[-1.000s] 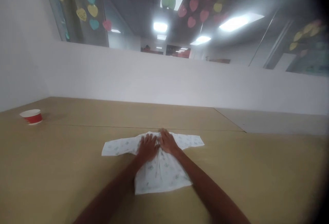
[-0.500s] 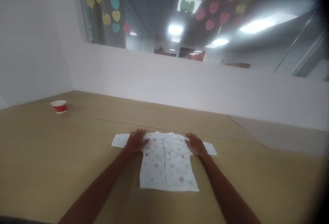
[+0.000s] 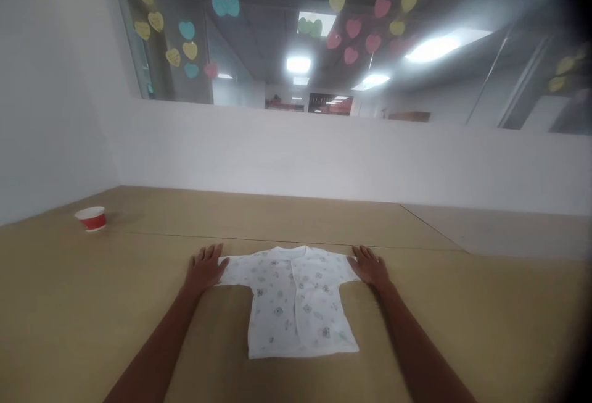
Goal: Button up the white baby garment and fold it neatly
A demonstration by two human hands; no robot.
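Observation:
A white baby shirt (image 3: 296,307) with a small printed pattern lies flat and spread out on the tan table (image 3: 92,310), its front opening facing up. My left hand (image 3: 206,269) rests palm down at the end of the left sleeve, fingers spread. My right hand (image 3: 370,267) lies the same way on the right cuff. Neither hand grips the cloth. A seam runs across the table just beyond the collar.
A red and white paper cup (image 3: 90,218) stands far left on the table. Behind the table rises a white wall (image 3: 324,156), with a grey panel (image 3: 499,230) at right. Above it, glass carries coloured paper hearts (image 3: 226,5).
My hands have slid apart from the shirt's middle out to the sleeve ends. The shirt now lies smooth and flat. The view has shifted slightly.

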